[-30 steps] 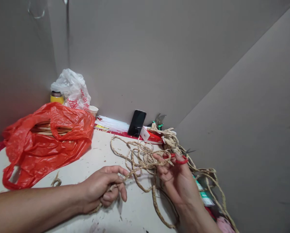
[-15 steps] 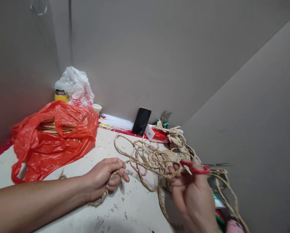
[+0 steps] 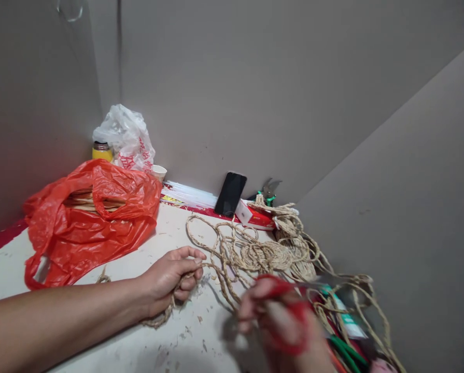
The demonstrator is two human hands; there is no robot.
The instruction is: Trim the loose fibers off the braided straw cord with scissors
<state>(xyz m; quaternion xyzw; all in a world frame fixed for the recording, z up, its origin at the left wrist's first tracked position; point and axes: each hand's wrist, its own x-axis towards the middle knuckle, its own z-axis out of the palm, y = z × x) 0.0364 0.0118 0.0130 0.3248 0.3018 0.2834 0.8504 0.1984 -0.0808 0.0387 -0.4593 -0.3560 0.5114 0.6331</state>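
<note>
My left hand (image 3: 177, 280) is closed on a braided straw rope (image 3: 221, 277), pinching it between thumb and fingers. One length of the rope hangs out below that palm onto the table. My right hand (image 3: 282, 321), smeared by motion, has red-handled scissors (image 3: 290, 316) in it, the handles looped about the fingers and thumb. The scissor blades point to the right, blurred. Whether this hand also touches the rope, I cannot tell. Loose coils of the same rope (image 3: 270, 254) lie on the table beyond both hands.
At left, a red plastic bag (image 3: 134, 243) holds flat brown strips, with a white bag (image 3: 126, 134), yellow jar (image 3: 101, 152) and paper cup (image 3: 159, 172) behind it. A phone (image 3: 230, 194) leans on the wall beside pruning shears (image 3: 269, 192). White sticks (image 3: 191, 195) lie along the wall.
My right hand has moved down and left, nearer to me, with the scissors turning in it. The left hand keeps its hold on the rope with little movement.
</note>
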